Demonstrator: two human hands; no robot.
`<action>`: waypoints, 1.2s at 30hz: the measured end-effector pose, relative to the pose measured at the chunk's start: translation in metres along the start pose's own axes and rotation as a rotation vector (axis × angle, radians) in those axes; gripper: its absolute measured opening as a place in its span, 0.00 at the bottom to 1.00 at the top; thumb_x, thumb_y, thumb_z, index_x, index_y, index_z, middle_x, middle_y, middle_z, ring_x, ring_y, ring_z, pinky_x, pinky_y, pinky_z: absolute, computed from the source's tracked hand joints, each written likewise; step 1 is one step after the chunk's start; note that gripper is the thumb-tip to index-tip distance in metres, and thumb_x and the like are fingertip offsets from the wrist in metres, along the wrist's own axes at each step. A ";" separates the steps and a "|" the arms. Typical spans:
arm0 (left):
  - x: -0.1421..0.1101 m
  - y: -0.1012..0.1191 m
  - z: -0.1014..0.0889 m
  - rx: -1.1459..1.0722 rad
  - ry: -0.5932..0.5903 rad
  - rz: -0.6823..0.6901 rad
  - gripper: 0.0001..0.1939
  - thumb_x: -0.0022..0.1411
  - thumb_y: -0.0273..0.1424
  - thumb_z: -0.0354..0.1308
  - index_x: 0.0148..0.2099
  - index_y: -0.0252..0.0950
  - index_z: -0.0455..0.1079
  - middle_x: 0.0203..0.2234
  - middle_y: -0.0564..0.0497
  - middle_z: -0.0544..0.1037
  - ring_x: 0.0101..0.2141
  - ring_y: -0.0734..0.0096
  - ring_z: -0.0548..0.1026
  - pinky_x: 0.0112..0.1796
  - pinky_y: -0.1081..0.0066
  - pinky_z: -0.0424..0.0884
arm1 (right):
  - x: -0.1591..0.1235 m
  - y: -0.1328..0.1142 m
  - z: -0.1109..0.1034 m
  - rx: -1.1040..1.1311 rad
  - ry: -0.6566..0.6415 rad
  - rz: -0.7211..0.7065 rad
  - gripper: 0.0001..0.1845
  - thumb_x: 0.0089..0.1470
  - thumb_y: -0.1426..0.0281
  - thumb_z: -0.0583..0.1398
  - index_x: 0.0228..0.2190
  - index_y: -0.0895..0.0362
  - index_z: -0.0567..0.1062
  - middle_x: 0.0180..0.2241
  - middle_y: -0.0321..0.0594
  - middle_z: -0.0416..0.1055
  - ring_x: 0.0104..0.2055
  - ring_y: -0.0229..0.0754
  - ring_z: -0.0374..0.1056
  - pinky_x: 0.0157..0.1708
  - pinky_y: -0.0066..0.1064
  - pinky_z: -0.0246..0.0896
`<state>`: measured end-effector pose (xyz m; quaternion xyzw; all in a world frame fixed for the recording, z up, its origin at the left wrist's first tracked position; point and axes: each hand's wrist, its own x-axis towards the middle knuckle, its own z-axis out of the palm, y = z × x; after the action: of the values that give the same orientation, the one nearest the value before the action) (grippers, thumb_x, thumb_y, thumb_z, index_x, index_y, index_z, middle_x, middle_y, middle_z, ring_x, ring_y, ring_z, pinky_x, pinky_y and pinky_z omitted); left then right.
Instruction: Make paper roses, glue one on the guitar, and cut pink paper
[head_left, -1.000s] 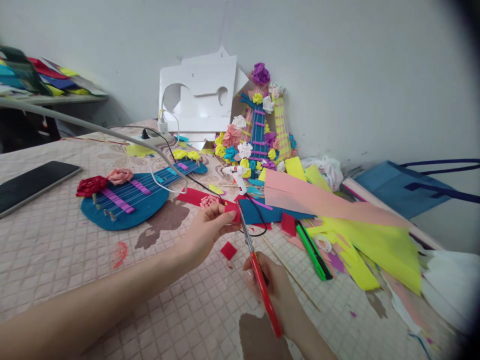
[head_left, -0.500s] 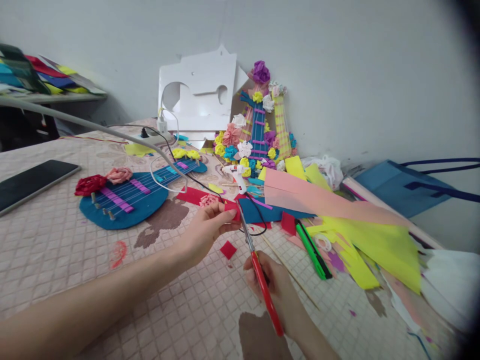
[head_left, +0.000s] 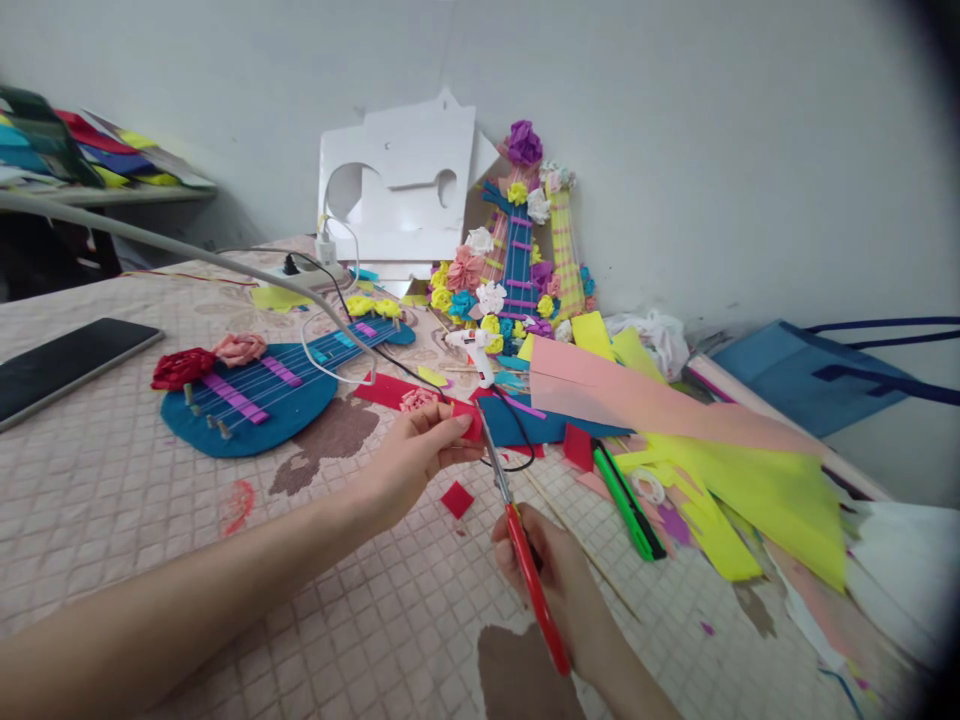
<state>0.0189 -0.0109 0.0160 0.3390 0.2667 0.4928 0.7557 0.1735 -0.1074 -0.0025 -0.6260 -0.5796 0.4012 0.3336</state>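
Note:
My left hand (head_left: 411, 458) pinches a small red foam piece (head_left: 470, 424) above the patterned table cover (head_left: 112, 480). My right hand (head_left: 559, 588) grips red-handled scissors (head_left: 529, 575), whose blades reach up to the red piece's right edge. A small red square offcut (head_left: 457, 499) lies on the cover just below my left hand. A pink foam rose (head_left: 417, 400) sits on a red foam strip (head_left: 382, 391) just beyond my left fingers.
A blue foam guitar (head_left: 255, 398) with a red rose lies left of centre. A white glue gun (head_left: 472, 350) and its black cord lie behind. Pink and yellow foam sheets (head_left: 675, 420), a green cutter (head_left: 626, 502), a phone (head_left: 60, 365), decorated guitars (head_left: 517, 260) against the wall.
Both hands hold almost the same position; the scissors have shifted very slightly right and down. Nothing else has moved.

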 end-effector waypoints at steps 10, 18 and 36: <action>0.002 0.002 -0.003 0.005 -0.025 0.003 0.09 0.54 0.29 0.63 0.29 0.32 0.65 0.28 0.54 0.75 0.29 0.74 0.76 0.37 0.69 0.75 | -0.002 0.001 -0.001 -0.070 0.018 -0.045 0.06 0.49 0.67 0.55 0.24 0.55 0.64 0.20 0.33 0.64 0.22 0.35 0.60 0.21 0.24 0.56; 0.004 0.003 -0.004 0.003 -0.053 0.011 0.10 0.55 0.29 0.62 0.28 0.32 0.64 0.27 0.54 0.75 0.28 0.75 0.76 0.36 0.71 0.75 | -0.002 0.002 -0.001 -0.112 0.012 -0.046 0.07 0.50 0.65 0.56 0.25 0.55 0.64 0.20 0.33 0.63 0.22 0.36 0.60 0.23 0.25 0.57; 0.009 0.016 -0.007 0.126 -0.107 -0.047 0.10 0.52 0.32 0.65 0.27 0.32 0.67 0.25 0.51 0.77 0.27 0.75 0.76 0.35 0.71 0.74 | 0.000 0.010 0.000 -0.084 0.037 -0.034 0.08 0.49 0.65 0.57 0.23 0.54 0.63 0.19 0.32 0.61 0.21 0.36 0.59 0.20 0.24 0.55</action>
<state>0.0083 0.0032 0.0237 0.4053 0.2641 0.4382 0.7576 0.1779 -0.1087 -0.0115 -0.6366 -0.6003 0.3592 0.3246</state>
